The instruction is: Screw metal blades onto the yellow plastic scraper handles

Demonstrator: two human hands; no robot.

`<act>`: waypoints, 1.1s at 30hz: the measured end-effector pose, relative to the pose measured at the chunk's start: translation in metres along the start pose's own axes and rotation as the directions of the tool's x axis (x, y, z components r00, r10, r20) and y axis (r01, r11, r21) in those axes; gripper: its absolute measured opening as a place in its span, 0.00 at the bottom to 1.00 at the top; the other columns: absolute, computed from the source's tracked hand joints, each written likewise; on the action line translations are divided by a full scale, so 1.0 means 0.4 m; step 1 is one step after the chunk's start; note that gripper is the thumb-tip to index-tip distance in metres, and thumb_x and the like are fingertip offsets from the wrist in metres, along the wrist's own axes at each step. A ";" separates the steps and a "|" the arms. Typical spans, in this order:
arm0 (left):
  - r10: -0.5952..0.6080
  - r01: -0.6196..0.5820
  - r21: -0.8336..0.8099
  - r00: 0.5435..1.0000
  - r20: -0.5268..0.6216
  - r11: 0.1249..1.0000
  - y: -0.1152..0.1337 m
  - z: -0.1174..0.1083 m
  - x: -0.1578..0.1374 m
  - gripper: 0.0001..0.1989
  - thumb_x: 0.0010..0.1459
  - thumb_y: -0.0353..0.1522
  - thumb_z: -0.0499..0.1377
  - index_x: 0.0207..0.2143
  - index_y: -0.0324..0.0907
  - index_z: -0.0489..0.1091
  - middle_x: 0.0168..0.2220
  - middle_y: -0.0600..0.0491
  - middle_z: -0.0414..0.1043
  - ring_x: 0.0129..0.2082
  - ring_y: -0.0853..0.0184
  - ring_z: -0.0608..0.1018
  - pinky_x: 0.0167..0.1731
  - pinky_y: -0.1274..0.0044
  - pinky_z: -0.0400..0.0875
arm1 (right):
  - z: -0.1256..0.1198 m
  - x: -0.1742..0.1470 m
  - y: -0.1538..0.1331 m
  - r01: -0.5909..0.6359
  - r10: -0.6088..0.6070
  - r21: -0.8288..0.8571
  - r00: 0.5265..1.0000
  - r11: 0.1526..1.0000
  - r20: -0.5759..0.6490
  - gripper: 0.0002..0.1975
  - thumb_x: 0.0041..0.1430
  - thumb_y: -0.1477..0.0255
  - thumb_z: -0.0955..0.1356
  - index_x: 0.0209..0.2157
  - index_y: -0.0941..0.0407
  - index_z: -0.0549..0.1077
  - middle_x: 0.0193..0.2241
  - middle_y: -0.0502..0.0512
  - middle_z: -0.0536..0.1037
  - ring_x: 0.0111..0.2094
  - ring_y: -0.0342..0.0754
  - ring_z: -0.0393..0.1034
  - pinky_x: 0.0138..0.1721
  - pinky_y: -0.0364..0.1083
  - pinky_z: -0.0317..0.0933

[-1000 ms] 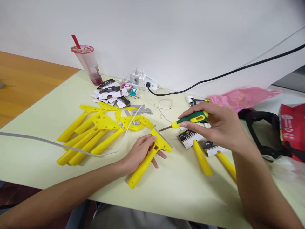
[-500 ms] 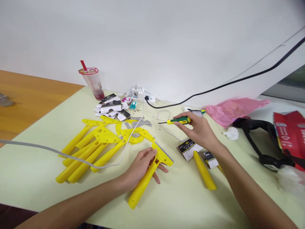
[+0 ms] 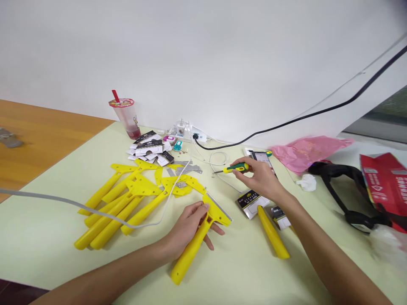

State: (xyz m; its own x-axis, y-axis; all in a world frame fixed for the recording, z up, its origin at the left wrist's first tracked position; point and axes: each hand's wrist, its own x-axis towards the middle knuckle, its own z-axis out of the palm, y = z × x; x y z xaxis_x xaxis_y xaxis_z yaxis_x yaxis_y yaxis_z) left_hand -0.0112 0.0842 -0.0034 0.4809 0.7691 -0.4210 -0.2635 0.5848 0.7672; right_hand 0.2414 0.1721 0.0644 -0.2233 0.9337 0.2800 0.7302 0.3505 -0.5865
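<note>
A yellow scraper [image 3: 190, 250] with a grey blade along its head is gripped by my left hand [image 3: 189, 226], thumb on top and fingers beneath. My right hand [image 3: 259, 173] pinches a green-and-yellow screwdriver [image 3: 237, 168], its shaft pointing left. The tip is close to a tiny screw [image 3: 213, 174] on the table; whether they touch I cannot tell. Several yellow scraper handles [image 3: 108, 220] lie to the left, beside loose yellow head plates [image 3: 193, 184] and grey blades [image 3: 190, 169]. Right of my left hand lies another yellow handle [image 3: 272, 233] against a black-and-white card sleeve [image 3: 251, 203].
A cup with a red straw [image 3: 127, 118] and stacked card sleeves [image 3: 149, 147] stand at the back left. A grey cable [image 3: 104, 217] crosses the handles. Behind are a power strip [image 3: 199, 136] and a phone [image 3: 263, 158]; a pink bag [image 3: 305, 152] and black headgear [image 3: 337, 186] sit right.
My right hand has brought the screwdriver slightly left and down, its tip nearer the small screw. The left hand keeps its hold on the scraper. The view has tilted up slightly.
</note>
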 end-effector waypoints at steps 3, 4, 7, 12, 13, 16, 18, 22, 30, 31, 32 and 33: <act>-0.002 0.002 0.005 1.000 0.004 1.000 0.001 0.001 -0.001 0.23 0.64 0.51 0.65 0.44 0.41 0.68 0.52 0.34 0.80 0.44 0.48 0.88 0.19 0.76 0.79 | 0.002 0.001 0.004 -0.006 0.005 0.008 1.000 1.000 0.018 0.12 0.67 0.62 0.72 0.46 0.53 0.81 0.42 0.57 0.88 0.39 0.54 0.81 0.44 0.53 0.75; -0.001 0.001 0.005 1.000 0.004 1.000 0.001 0.001 -0.001 0.23 0.64 0.51 0.65 0.45 0.41 0.68 0.52 0.34 0.80 0.45 0.48 0.88 0.19 0.76 0.79 | 0.002 0.001 0.004 -0.006 0.006 0.010 1.000 1.000 0.020 0.12 0.67 0.62 0.72 0.46 0.53 0.81 0.42 0.57 0.88 0.39 0.53 0.81 0.44 0.53 0.75; -0.001 0.001 -0.002 1.000 -0.002 1.000 0.001 0.001 -0.001 0.23 0.64 0.50 0.65 0.45 0.41 0.67 0.52 0.34 0.80 0.45 0.47 0.88 0.19 0.75 0.80 | -0.005 -0.001 0.002 0.002 -0.002 0.014 1.000 1.000 0.016 0.13 0.67 0.60 0.72 0.47 0.52 0.81 0.42 0.57 0.88 0.38 0.53 0.80 0.44 0.53 0.75; 0.001 -0.002 -0.022 0.999 -0.051 1.000 0.005 0.002 0.002 0.19 0.68 0.46 0.63 0.47 0.40 0.67 0.50 0.35 0.80 0.48 0.46 0.88 0.21 0.75 0.81 | -0.035 -0.009 -0.023 0.016 -0.016 0.007 0.999 1.000 -0.032 0.14 0.67 0.58 0.73 0.46 0.52 0.81 0.39 0.55 0.86 0.35 0.51 0.78 0.39 0.51 0.73; 0.003 -0.005 -0.029 0.998 -0.065 1.000 0.008 0.002 0.003 0.18 0.69 0.45 0.63 0.48 0.39 0.68 0.50 0.35 0.80 0.49 0.46 0.88 0.21 0.75 0.82 | -0.043 -0.012 -0.031 0.018 -0.018 0.003 0.999 1.000 -0.039 0.14 0.66 0.58 0.73 0.46 0.52 0.82 0.39 0.55 0.86 0.35 0.51 0.77 0.38 0.51 0.73; 0.028 -0.035 -0.064 0.994 -0.101 0.997 0.015 -0.003 0.010 0.15 0.71 0.43 0.61 0.47 0.39 0.69 0.54 0.34 0.80 0.51 0.47 0.87 0.24 0.74 0.84 | -0.072 -0.026 -0.059 0.029 -0.029 0.002 0.999 1.000 -0.046 0.15 0.66 0.57 0.74 0.47 0.51 0.82 0.40 0.55 0.86 0.35 0.52 0.78 0.36 0.50 0.71; 0.047 -0.059 -0.090 0.991 -0.127 0.994 0.018 -0.010 0.016 0.14 0.72 0.41 0.61 0.47 0.39 0.69 0.56 0.35 0.78 0.53 0.47 0.86 0.26 0.72 0.86 | -0.092 -0.038 -0.079 0.033 -0.032 0.020 0.998 0.999 -0.045 0.15 0.66 0.56 0.74 0.47 0.49 0.83 0.42 0.55 0.86 0.37 0.53 0.79 0.36 0.51 0.70; 0.079 -0.096 -0.105 0.984 -0.162 0.990 0.013 -0.026 0.028 0.13 0.72 0.40 0.62 0.49 0.40 0.69 0.57 0.36 0.77 0.56 0.46 0.85 0.31 0.70 0.88 | -0.123 -0.062 -0.108 0.043 -0.043 0.069 0.999 0.997 -0.008 0.14 0.65 0.55 0.76 0.47 0.47 0.84 0.43 0.55 0.86 0.40 0.55 0.80 0.37 0.52 0.71; 0.116 -0.126 -0.054 0.981 -0.158 0.991 0.018 -0.026 0.026 0.13 0.69 0.38 0.66 0.49 0.40 0.71 0.57 0.37 0.77 0.57 0.48 0.84 0.33 0.70 0.88 | -0.124 -0.078 -0.124 0.051 -0.074 0.130 0.981 0.990 0.182 0.15 0.65 0.55 0.75 0.48 0.48 0.83 0.44 0.55 0.86 0.42 0.56 0.81 0.41 0.52 0.74; 0.120 -0.130 -0.049 0.980 -0.158 0.990 0.021 -0.024 0.025 0.13 0.69 0.38 0.67 0.48 0.40 0.71 0.57 0.38 0.77 0.57 0.48 0.84 0.33 0.71 0.88 | -0.123 -0.077 -0.127 0.056 -0.077 0.111 0.978 0.992 0.194 0.15 0.66 0.55 0.75 0.48 0.48 0.83 0.43 0.55 0.87 0.41 0.55 0.81 0.39 0.51 0.74; 0.123 -0.133 -0.048 0.980 -0.159 0.990 0.023 -0.023 0.023 0.13 0.68 0.38 0.67 0.48 0.40 0.71 0.56 0.38 0.77 0.56 0.48 0.84 0.33 0.71 0.88 | -0.122 -0.076 -0.130 0.063 -0.081 0.094 0.975 0.994 0.205 0.16 0.65 0.54 0.74 0.48 0.48 0.83 0.42 0.55 0.87 0.39 0.55 0.81 0.37 0.51 0.74; 0.125 -0.135 -0.049 0.979 -0.161 0.990 0.024 -0.022 0.022 0.13 0.68 0.38 0.67 0.47 0.40 0.71 0.56 0.39 0.77 0.56 0.48 0.85 0.33 0.71 0.88 | -0.122 -0.075 -0.133 0.072 -0.087 0.081 0.974 0.994 0.211 0.16 0.65 0.54 0.74 0.48 0.48 0.84 0.40 0.55 0.87 0.38 0.55 0.81 0.35 0.50 0.73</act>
State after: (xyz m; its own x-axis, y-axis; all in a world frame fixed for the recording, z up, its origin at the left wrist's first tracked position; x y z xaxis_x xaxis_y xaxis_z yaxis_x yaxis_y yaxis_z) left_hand -0.0169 0.0988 -0.0038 0.3032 0.8678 -0.3938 -0.3669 0.4877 0.7922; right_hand 0.2406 0.1219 0.1243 -0.4174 0.8939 0.1635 0.6577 0.4213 -0.6245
